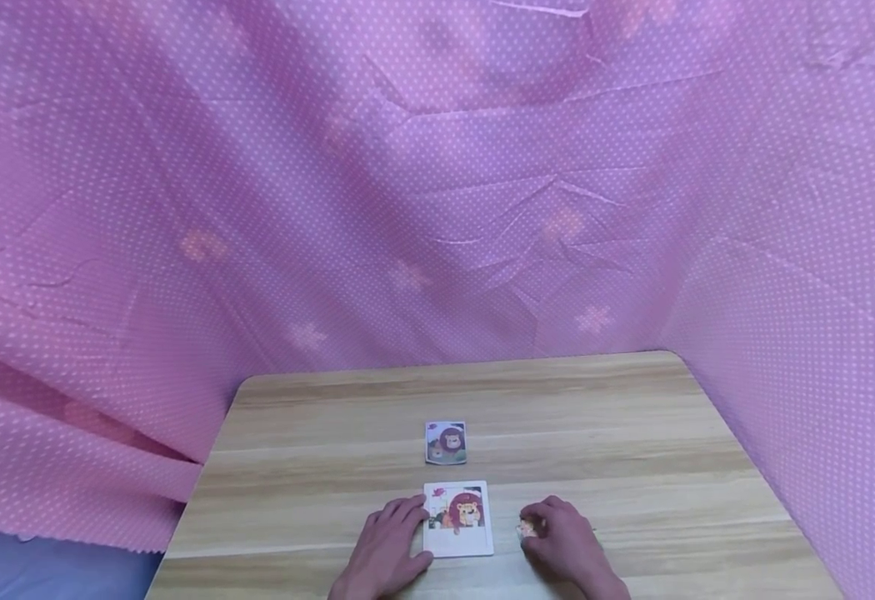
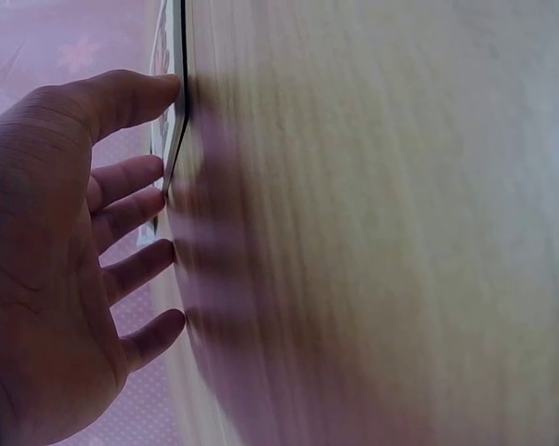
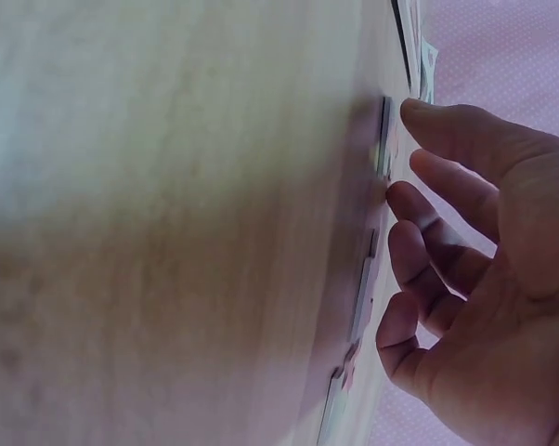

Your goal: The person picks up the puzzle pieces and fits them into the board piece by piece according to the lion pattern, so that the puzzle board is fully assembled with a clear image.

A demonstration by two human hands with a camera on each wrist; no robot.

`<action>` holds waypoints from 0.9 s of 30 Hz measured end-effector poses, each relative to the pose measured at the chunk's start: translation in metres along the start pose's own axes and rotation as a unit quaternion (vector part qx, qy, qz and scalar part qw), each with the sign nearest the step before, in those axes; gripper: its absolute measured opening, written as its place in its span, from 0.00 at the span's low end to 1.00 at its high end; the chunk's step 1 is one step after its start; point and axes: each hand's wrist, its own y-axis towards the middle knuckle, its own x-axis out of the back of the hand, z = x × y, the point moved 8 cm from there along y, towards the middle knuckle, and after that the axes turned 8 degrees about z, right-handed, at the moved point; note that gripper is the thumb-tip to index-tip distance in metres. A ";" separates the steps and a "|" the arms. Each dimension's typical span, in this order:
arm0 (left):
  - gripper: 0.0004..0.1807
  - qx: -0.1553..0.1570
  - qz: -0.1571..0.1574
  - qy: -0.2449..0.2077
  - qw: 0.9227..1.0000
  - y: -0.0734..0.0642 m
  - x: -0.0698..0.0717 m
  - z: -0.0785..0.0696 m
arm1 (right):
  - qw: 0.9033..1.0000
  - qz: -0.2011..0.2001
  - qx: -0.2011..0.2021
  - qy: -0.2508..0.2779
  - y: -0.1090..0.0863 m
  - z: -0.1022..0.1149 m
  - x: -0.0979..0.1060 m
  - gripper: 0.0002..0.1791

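Note:
A white-framed jigsaw puzzle board (image 1: 470, 546) lies flat on the table, its lion picture partly filled in. At its left edge rests my left hand (image 1: 387, 546), fingertips on the upper left side and thumb near the lower left corner. In the left wrist view those fingers (image 2: 136, 218) are spread and fairly straight. To the right of the board, my right hand (image 1: 567, 542) pinches a small puzzle piece (image 1: 525, 529) low at the tabletop. The right wrist view has this piece (image 3: 384, 135) edge-on, by the thumb and fingertips, with other fingers curled.
More flat puzzle pieces (image 3: 363, 297) lie on the table under my right hand, mostly hidden from above. Beyond the board lies a lion picture card (image 1: 446, 442). Pink dotted cloth (image 1: 437, 250) hangs around the back and sides of the wooden table (image 1: 317, 433).

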 end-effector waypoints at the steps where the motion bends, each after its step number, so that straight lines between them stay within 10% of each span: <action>1: 0.29 0.000 0.000 0.000 1.000 0.001 0.000 0.000 | 1.000 0.000 0.001 -0.003 0.001 0.000 0.000 0.18; 27: 0.31 0.005 -0.009 -0.007 1.000 0.012 0.000 0.003 | 0.998 0.033 -0.005 0.049 0.020 -0.006 -0.011 0.11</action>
